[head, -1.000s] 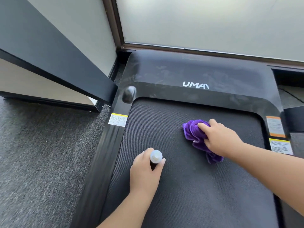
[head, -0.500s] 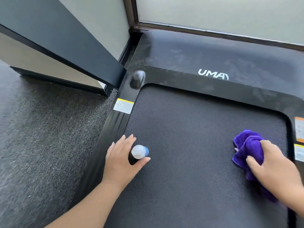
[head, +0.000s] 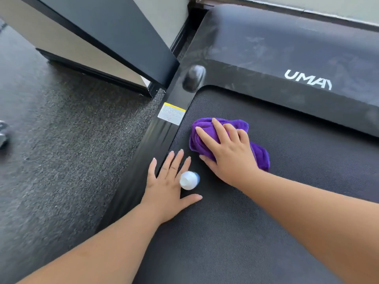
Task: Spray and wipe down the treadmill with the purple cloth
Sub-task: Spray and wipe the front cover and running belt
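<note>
The black UMAY treadmill (head: 307, 80) fills the right of the view, its ribbed belt (head: 266, 232) under both arms. My right hand (head: 227, 152) lies spread on the bunched purple cloth (head: 260, 154) and presses it onto the belt near the left side rail (head: 143, 160). My left hand (head: 170, 185) rests flat with straight, spread fingers across the rail and the belt's edge. The spray bottle (head: 189, 180), seen from above by its white cap, stands between that hand's thumb and forefinger; its body is hidden.
Grey carpet (head: 61, 160) lies left of the treadmill. A dark slanted panel (head: 114, 31) reaches down to the treadmill's front left corner. A yellow and white warning label (head: 171, 113) sits on the rail. A blurred dark object (head: 3, 134) shows at the far left edge.
My right hand swept the cloth from the belt's right side over to the left rail. My left hand's fingers straightened out around the bottle. The view shifted left and closer.
</note>
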